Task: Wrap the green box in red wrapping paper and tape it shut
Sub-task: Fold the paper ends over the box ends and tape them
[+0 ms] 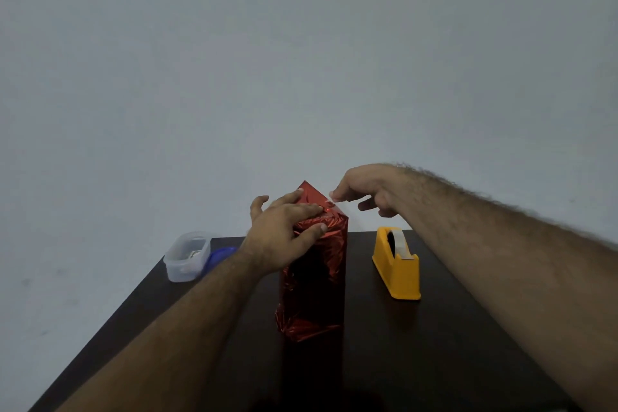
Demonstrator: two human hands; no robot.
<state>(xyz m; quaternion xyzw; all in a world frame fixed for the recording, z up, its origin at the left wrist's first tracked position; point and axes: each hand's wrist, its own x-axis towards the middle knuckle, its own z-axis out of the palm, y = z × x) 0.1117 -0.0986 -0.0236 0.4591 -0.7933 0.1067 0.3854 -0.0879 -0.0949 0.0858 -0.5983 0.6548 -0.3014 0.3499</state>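
The box stands upright in the middle of the dark table, fully covered in shiny red wrapping paper (316,274); no green shows. A red paper flap rises to a point at its top. My left hand (284,231) lies over the top of the box with straight fingers pressing the paper down. My right hand (364,191) hovers at the flap's right edge, thumb and forefinger pinching a small piece of clear tape (332,198) that touches the paper.
A yellow tape dispenser (398,264) sits to the right of the box. A clear plastic container (186,256) with a blue lid (222,254) beside it stands at the table's back left corner. The dark table (434,344) ends against a plain grey wall.
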